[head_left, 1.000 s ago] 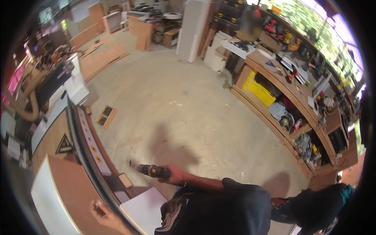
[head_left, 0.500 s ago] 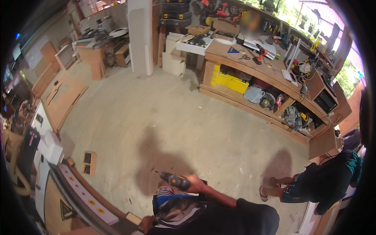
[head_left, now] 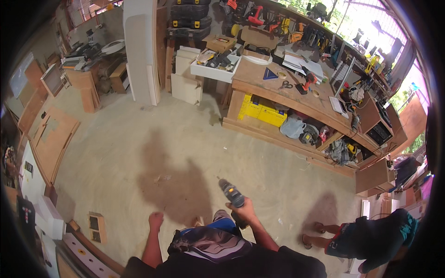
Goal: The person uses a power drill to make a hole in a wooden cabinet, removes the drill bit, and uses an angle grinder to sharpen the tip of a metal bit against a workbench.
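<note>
My right hand (head_left: pixel 245 211) is wrapped round the handle of a cordless drill (head_left: pixel 231 192), dark with a grey body. A thin bit points up and away from me, over the bare floor. My left hand (head_left: pixel 156 221) hangs low at my left side with its fingers curled in. Nothing sticks out of it, and it touches nothing.
Ahead to the right stands a wooden workbench (head_left: pixel 259 88) with an orange drill (head_left: pixel 307 79), scissors (head_left: pixel 287 85) and a blue triangle (head_left: pixel 270 73). Below sits a yellow case (head_left: pixel 264 113). Another person (head_left: pixel 366 238) stands at right. A small wooden frame (head_left: pixel 97 228) lies on the floor at left.
The drill in my right hand has moved right and up in the picture. My left hand has come away from the long bench at lower left. The view has swung toward the right.
</note>
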{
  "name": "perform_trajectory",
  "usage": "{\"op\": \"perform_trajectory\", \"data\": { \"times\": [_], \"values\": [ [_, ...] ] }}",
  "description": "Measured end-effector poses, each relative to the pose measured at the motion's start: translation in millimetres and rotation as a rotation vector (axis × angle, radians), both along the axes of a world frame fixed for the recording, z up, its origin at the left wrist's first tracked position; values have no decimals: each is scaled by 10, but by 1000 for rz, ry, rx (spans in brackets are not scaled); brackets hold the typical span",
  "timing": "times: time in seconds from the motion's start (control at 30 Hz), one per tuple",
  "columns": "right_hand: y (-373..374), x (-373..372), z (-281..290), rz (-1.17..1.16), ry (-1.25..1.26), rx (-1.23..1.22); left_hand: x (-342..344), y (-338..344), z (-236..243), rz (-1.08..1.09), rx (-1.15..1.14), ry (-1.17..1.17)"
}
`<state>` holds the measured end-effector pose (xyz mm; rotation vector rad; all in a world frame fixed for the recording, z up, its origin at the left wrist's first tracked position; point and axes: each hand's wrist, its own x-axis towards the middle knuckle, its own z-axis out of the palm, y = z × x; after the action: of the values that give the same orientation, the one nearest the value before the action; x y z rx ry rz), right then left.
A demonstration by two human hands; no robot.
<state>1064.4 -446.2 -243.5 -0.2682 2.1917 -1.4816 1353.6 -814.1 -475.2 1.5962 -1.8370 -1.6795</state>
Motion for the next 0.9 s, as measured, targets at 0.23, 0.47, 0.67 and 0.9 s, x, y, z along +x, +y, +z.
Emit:
{"op": "perform_trajectory", "data": {
  "times": [0.23, 0.47, 0.67, 0.9],
  "values": [
    [-330, -1834, -143, -333, -32, -150, -3959, -62, 2265, -875, 150, 436],
    [-1054, -4580, 18, -427, 26, -267, -6100, 1405, 3542, -2174, 791, 584],
    [-2026, -7013, 570, -414, 382, -424, -7606, 1244, 3144, -1661, 912, 553],
    [-2825, -8966, 254, -446, 459, -500, -8749, -821, 2925, -1353, 154, 297]
  ]
}}
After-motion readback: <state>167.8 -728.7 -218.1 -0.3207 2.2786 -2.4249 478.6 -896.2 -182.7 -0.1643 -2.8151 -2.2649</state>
